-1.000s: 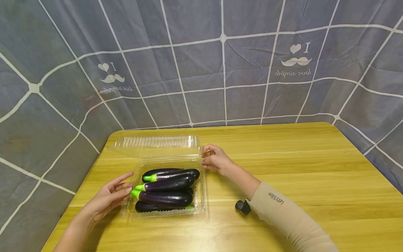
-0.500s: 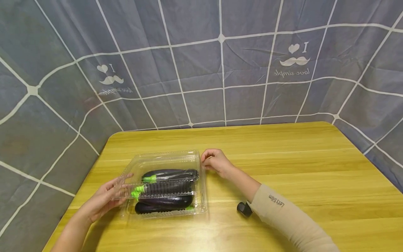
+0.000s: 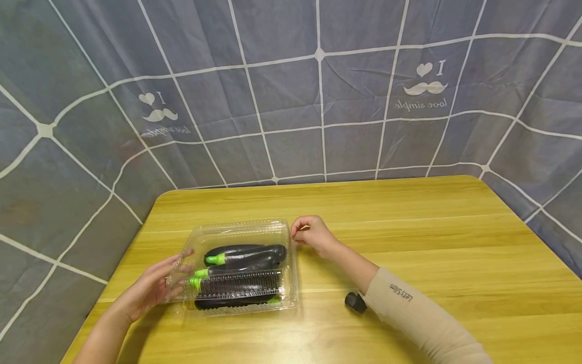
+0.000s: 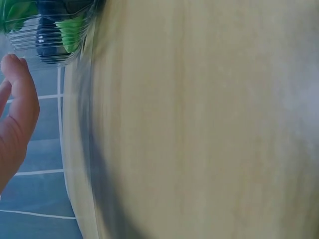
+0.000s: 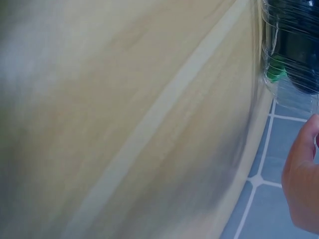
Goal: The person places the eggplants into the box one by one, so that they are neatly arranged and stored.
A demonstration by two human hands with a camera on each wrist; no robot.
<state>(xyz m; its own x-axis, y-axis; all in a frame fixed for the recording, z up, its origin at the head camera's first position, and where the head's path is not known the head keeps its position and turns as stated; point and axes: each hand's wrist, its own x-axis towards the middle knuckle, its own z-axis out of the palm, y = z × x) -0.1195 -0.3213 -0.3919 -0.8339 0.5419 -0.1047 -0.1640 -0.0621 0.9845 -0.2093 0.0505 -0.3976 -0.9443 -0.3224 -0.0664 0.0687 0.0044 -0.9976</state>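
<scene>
A clear plastic clamshell container [image 3: 291,298] holds several dark purple eggplants [image 3: 234,302] with bright green caps. Its hinged lid [image 3: 241,230] slants over them, the ridged front edge still raised above the base's front rim. At the left side my left hand [image 3: 154,285] has its fingers extended, partly seen through the lid. At the back right corner my right hand [image 3: 313,235] has thumb and forefinger together at the container's edge. In the right wrist view, the thumb [image 5: 303,144] is at the container's corner; the other fingers are mostly out of frame.
A yellow wood-grain table [image 3: 432,227] carries the container on its left half. A grey curtain with white lines [image 3: 354,101] hangs round the back and sides. Under the right beige sleeve [image 3: 409,308] sits a small black object [image 3: 355,303].
The lid has swung from standing open at the back, forward and down over the eggplants. The right hand has dipped slightly; the left hand stays at the left side, now behind the lid.
</scene>
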